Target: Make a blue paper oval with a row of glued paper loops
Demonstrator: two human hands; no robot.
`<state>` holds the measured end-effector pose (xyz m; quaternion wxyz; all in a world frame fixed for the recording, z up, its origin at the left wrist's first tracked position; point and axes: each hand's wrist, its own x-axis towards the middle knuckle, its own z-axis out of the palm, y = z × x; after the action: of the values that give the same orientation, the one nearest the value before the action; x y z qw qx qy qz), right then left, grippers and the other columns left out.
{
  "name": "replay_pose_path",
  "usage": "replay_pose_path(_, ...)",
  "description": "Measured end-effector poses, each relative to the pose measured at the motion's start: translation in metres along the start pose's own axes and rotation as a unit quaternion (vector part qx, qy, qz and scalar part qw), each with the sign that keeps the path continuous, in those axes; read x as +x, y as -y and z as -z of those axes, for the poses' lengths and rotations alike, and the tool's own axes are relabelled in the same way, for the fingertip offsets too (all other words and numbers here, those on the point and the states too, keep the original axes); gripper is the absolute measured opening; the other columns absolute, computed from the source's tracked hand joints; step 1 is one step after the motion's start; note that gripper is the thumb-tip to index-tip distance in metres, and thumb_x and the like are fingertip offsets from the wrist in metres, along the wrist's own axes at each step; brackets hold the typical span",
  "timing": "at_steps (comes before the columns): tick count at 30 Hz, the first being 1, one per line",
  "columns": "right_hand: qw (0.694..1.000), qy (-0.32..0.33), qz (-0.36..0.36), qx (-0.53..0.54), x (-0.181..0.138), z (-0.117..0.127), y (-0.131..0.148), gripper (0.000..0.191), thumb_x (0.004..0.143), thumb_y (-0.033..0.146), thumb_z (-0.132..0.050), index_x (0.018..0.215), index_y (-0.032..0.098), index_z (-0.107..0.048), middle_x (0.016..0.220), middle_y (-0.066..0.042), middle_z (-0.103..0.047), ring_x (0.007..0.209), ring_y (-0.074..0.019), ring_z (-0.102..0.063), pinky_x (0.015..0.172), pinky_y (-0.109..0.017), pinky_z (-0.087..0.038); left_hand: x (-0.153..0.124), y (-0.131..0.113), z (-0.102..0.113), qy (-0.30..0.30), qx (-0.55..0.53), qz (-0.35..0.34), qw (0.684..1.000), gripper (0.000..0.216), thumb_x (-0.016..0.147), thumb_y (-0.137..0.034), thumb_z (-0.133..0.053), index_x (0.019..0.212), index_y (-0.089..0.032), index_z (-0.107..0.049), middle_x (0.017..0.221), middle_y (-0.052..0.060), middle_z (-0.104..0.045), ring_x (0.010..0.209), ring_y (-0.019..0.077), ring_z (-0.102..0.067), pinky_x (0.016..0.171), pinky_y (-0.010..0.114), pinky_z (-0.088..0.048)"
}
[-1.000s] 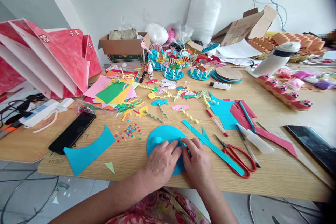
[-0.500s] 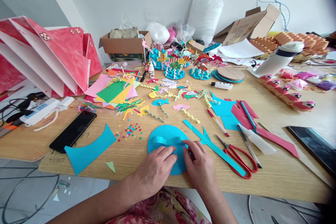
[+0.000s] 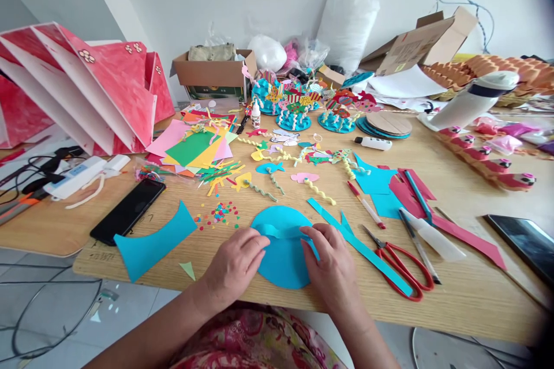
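A round blue paper disc (image 3: 283, 271) lies at the table's front edge, before me. Across its upper half runs a narrow blue paper strip (image 3: 283, 233), bent into a raised loop at its left part. My left hand (image 3: 236, 259) pinches the strip's left end at the disc's left edge. At the other end, my right hand (image 3: 331, 256) has thumb and fingers closed on the strip; its fingertips partly hide that end. Right of this hand lie a longer straight blue strip (image 3: 367, 256) and red-handled scissors (image 3: 400, 268).
Left of the disc are a curved blue offcut (image 3: 158, 242), paper dots (image 3: 223, 214) and a black phone (image 3: 127, 210). Behind it lie paper fish (image 3: 270, 168) with twisted paper strands. Farther back stand finished blue disc pieces (image 3: 294, 120) and a glue bottle (image 3: 255, 115).
My left hand has moved left, from over the disc's middle to the strip's left end. My right hand stays at the right end. The view has shifted slightly.
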<state>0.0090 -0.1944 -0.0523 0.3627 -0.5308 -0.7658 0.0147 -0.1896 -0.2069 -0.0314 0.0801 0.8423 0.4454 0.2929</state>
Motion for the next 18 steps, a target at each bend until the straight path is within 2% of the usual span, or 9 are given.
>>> replay_pose_path(3,1.000,0.001,-0.005,0.024,0.000,-0.001,0.005,0.018,0.086,0.015,-0.042,0.089,0.017,-0.060,0.084,-0.007,-0.057,0.075,-0.0170,-0.055,0.065,-0.028,-0.046,0.000,0.011,0.001,-0.025,-0.001,0.031,0.999,0.020,0.084,-0.008,-0.044,0.099,-0.019,-0.051,0.092,0.005,-0.057,0.087,0.0159,-0.057,0.077,0.028,-0.049)
replay_pose_path(8,0.998,0.034,-0.016,0.047,-0.005,-0.002,0.016,0.024,0.089,0.019,-0.039,0.089,0.016,-0.063,0.078,-0.005,-0.061,0.067,-0.0138,-0.059,0.059,-0.023,-0.045,-0.005,0.020,-0.003,-0.002,-0.004,0.051,0.999,0.030,0.079,-0.004,-0.048,0.104,-0.020,-0.049,0.100,0.005,-0.057,0.094,0.0170,-0.056,0.082,0.030,-0.049)
replay_pose_path(12,0.992,0.124,-0.020,-0.028,-0.009,-0.005,0.027,0.030,0.089,0.020,-0.038,0.103,0.015,-0.064,0.073,-0.004,-0.064,0.062,-0.0151,-0.062,0.052,-0.023,-0.043,-0.010,0.021,-0.004,-0.003,-0.007,0.071,0.997,0.028,0.078,-0.002,-0.049,0.100,-0.019,-0.050,0.098,0.005,-0.058,0.094,0.0176,-0.057,0.082,0.031,-0.049)
replay_pose_path(15,0.972,0.205,-0.048,-0.106,-0.008,-0.008,0.033,0.032,0.087,0.017,-0.041,0.114,0.018,-0.060,0.078,-0.005,-0.066,0.065,-0.0159,-0.064,0.048,-0.022,-0.041,-0.012,0.021,-0.005,0.005,-0.009,0.073,0.997,0.026,0.077,-0.002,-0.049,0.097,-0.020,-0.051,0.097,0.004,-0.059,0.092,0.0176,-0.057,0.081,0.031,-0.049)
replay_pose_path(18,0.954,0.255,-0.060,-0.147,-0.005,-0.009,0.036,0.037,0.085,0.013,-0.042,0.119,0.019,-0.056,0.082,-0.005,-0.067,0.068,-0.0160,-0.064,0.049,-0.021,-0.042,-0.013,0.021,-0.007,0.014,-0.003,0.067,0.998,0.025,0.077,-0.002,-0.050,0.095,-0.019,-0.052,0.096,0.004,-0.060,0.090,0.0179,-0.057,0.080,0.032,-0.050)
